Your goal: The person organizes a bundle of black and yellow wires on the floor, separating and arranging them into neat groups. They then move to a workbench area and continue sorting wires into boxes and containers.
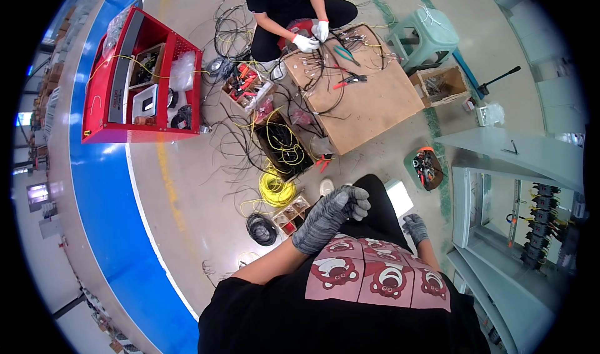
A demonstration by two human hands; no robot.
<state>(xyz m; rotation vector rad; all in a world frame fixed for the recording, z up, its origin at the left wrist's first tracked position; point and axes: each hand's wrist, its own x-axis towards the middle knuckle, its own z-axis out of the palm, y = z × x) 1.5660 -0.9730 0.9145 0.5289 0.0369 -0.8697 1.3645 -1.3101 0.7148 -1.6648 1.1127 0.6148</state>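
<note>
My left hand (332, 218), in a grey knitted glove, is raised in front of my chest over my lap. Its fingers are curled in, and I see nothing in them. Lower and to the right, my right hand (415, 228) wears the same kind of glove. Its fingers reach forward beside my leg, slightly apart, with nothing visible in them. A white rectangular sheet or panel (399, 197) lies just beyond it. On the floor past my left hand are a coil of yellow wire (276, 189), a coil of black cable (261, 229) and a divided box of small parts (291, 215).
Across from me a person in white gloves (306, 43) handles black wires at a cardboard-topped surface (369, 113) with pliers (347, 55). A red tool cabinet (190, 113) stands left. At right are an open grey electrical cabinet (461, 210), a green tool bin (425, 168) and a plastic stool (425, 35).
</note>
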